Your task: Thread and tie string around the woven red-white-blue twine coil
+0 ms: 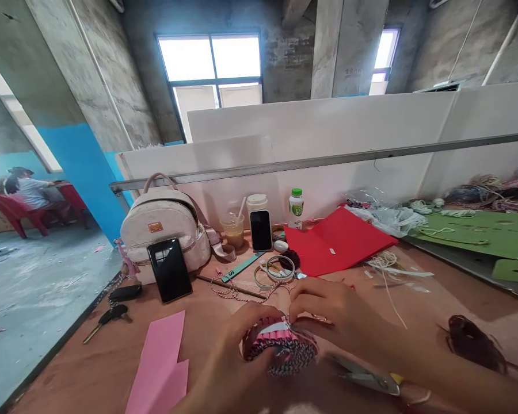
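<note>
Near the front of the table, a small woven piece (294, 355) of dark and white cord with a pink ribbed band sits between my hands. My left hand (237, 351) is curled round its left side, thumb in front and fingers behind. Fingers of my right hand (328, 305) bend down at its upper right edge, by a thin cord. A white strip (274, 328) lies across the pink band. Scissors (366, 376) rest under my right forearm. Behind my hands are round hoops (280, 269), a thin brown stick (231, 288) and a green ruler (243, 267).
Pink paper (159, 365), keys (107, 317) and a phone (170, 270) are on the left, before a backpack (159, 221). Behind stand a drink cup (233, 230), another phone (261, 230) and a bottle (296, 208). Red sheets (334, 241) and a hair clip (475, 343) lie right. A person sits far left.
</note>
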Motion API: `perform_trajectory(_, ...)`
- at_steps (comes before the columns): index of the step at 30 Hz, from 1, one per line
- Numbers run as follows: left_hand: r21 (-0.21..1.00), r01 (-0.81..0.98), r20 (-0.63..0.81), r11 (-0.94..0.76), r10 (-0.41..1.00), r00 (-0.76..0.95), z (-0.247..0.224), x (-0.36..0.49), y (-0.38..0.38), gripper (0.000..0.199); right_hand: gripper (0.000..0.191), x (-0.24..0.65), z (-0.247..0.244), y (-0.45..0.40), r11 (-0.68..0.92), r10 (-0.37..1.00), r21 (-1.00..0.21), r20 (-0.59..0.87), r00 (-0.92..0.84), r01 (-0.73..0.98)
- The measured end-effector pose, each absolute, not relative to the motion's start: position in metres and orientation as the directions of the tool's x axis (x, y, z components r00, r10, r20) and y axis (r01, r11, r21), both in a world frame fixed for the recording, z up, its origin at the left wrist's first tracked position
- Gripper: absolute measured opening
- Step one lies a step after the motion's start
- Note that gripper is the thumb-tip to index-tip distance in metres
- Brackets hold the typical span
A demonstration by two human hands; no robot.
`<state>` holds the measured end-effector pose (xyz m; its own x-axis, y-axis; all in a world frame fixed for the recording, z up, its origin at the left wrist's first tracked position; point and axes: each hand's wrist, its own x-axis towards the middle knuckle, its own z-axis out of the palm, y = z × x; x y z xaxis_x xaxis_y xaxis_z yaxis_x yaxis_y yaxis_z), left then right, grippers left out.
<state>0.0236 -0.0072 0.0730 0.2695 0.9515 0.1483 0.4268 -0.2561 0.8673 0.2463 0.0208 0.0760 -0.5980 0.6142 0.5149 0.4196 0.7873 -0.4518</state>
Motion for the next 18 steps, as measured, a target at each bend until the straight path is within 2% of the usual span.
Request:
perform_trajectory(3, 0.862, 0.414, 0.196, -0.292, 0.946, 0.259, 0.068, 0.0212, -0.0063, 0.038, 0.004, 0.2481, 0.0803, 0.0201, 0.754, 0.653, -0.474, 0.468, -0.595, 0.455)
perform_trajectory(9, 0.855, 0.411, 0.218, -0.314, 0.939, 0.264, 0.0649, 0.0188, -0.0033, 0.037, 0.01, 0.2496, 0.085, 0.0208, 0.694, 0.71, -0.502, 0.354, -0.609, 0.516)
perform_trajectory(18, 0.865, 0.44, 0.156, -0.243, 0.962, 0.225, 0.0669, 0.0228, -0.0078, 0.038, 0.015, 0.2457, 0.0793, 0.019, 0.68, 0.728, -0.495, 0.362, -0.583, 0.541)
